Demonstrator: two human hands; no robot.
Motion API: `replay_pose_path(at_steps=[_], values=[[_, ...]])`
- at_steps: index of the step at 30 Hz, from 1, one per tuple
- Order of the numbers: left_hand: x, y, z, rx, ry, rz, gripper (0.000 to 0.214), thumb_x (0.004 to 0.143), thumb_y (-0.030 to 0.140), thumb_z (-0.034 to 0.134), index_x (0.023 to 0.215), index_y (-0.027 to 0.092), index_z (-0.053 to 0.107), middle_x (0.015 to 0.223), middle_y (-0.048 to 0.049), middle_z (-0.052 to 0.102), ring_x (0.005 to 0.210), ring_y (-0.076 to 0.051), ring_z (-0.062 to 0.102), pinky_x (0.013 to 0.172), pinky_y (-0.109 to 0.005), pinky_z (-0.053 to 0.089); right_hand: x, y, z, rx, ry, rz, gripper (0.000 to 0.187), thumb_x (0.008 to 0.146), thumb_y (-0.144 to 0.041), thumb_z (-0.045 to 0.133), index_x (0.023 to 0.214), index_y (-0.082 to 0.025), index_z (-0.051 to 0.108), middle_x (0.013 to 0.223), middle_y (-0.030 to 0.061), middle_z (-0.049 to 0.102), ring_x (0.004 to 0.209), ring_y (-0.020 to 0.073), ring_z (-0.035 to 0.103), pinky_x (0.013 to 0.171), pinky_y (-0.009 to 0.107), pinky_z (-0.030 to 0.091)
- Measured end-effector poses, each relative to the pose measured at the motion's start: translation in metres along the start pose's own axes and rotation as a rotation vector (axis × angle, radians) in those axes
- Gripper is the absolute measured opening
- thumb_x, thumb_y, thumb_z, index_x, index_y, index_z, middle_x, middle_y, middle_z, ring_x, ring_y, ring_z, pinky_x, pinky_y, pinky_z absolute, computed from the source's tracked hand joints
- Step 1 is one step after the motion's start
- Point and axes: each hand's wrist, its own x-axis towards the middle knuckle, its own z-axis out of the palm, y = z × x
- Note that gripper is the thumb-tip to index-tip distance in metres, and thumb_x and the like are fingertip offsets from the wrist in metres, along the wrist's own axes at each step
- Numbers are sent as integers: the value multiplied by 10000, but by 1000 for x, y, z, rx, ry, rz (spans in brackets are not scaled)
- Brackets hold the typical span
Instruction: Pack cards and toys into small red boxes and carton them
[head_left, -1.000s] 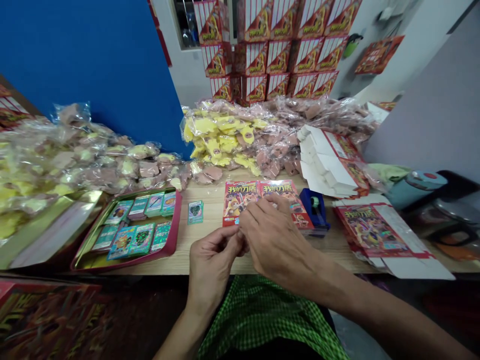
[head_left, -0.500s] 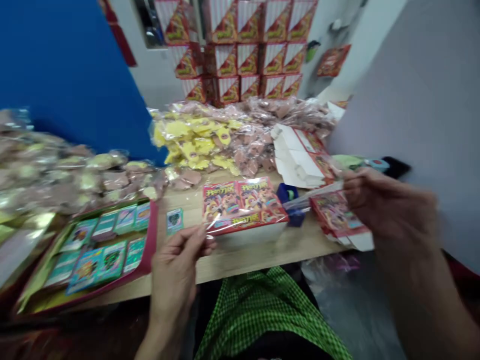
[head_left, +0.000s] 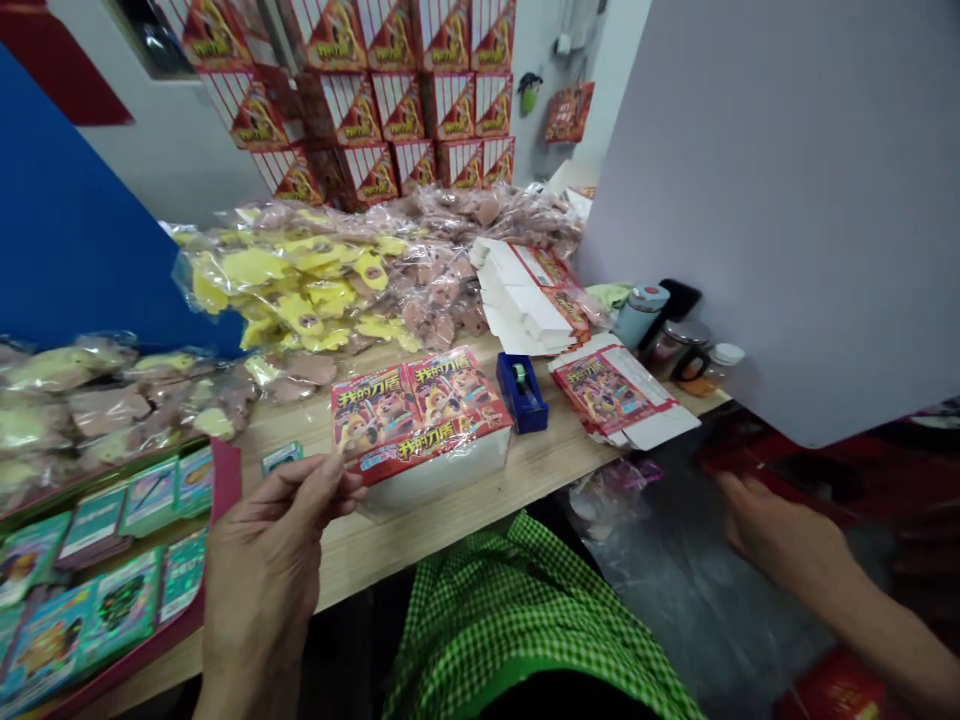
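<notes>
A red printed box (head_left: 420, 420) in clear film lies on the wooden table (head_left: 540, 465) in front of me. My left hand (head_left: 274, 560) is closed in a pinch at the box's near left corner, thumb and fingertips on the film. My right hand (head_left: 780, 540) is down to the right, below the table edge, over a clear plastic bag (head_left: 660, 575). Its fingers point left and are smeared, so what they hold, if anything, does not show. A blue tape dispenser (head_left: 523, 392) stands just right of the box.
A red tray (head_left: 225, 470) of card packs sits at the left, one loose card (head_left: 283, 457) beside it. Bagged yellow and pink toys (head_left: 300, 285) lie behind. Flat box blanks (head_left: 611, 395), folded boxes (head_left: 525, 295), cups (head_left: 639, 313), stacked red cartons (head_left: 375, 100) and a grey partition (head_left: 787, 200) surround the table.
My right hand left the box, swung out to the right with a clear strip, then dropped below the table edge. My left hand kept its pinch at the box corner. My view turned right.
</notes>
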Motion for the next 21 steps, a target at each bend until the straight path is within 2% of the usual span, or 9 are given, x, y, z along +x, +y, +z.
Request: replay_pose_path(at_steps=[2,4,6,8,11,14,16,18,21], values=[[1,3,0,-2,11,-14,356,534,378,973,739,170,770,624,9,720,539,-95,659,538,-140,564,21,-25,14,-92,-1,-208,432,925,-69,486,1266,-278,651,1099,148,692,972,384,700,726,479,548],[2,7,0,5,13,-41,410,482,391,988,720,156,750,605,7,709,526,-94,653,519,-133,552,45,-57,34,-100,78,-498,672,827,19,530,1446,-241,499,1445,201,529,1316,449,538,973,610,484],[1,9,0,21,-5,-76,463,446,401,995,710,136,722,596,3,700,517,-93,645,490,-127,530,67,-88,56,-36,106,-677,780,791,31,573,1494,-267,411,1590,187,359,1492,437,320,1103,639,369],[0,10,-3,32,-31,-112,519,433,405,999,747,139,683,594,3,698,497,-103,637,446,-135,500,83,-112,75,45,138,-774,766,792,-10,605,1475,-297,412,1619,147,309,1538,399,222,1149,610,305],[1,12,-13,47,-94,-111,551,510,407,984,827,197,585,621,0,721,483,-134,636,388,-153,433,102,-132,86,228,267,-939,521,824,-105,585,1310,-284,528,1581,102,370,1516,352,277,1155,551,276],[4,19,-34,158,-218,28,384,718,436,883,793,203,588,691,-20,745,508,-117,617,409,-161,403,122,-145,74,378,297,-1119,225,877,-137,531,1077,-216,594,1486,128,485,1427,329,418,1136,506,296],[9,25,-52,323,-318,172,240,840,425,786,863,198,711,760,-38,763,628,-129,668,544,-190,494,137,-155,61,450,209,-1153,185,908,-115,489,1043,-185,595,1416,167,545,1346,325,498,1084,503,354],[17,30,-67,494,-382,330,221,911,384,710,1051,228,780,858,-49,781,815,-167,720,731,-235,550,155,-166,49,570,77,-1126,191,951,-112,446,1055,-173,595,1356,178,589,1275,313,549,1019,486,418],[31,28,-79,650,-362,584,286,936,297,671,1210,287,751,980,-40,773,950,-189,715,854,-283,544,184,-182,44,798,-161,-1027,191,1026,-168,425,1019,-186,615,1252,136,640,1185,261,599,976,424,471]])
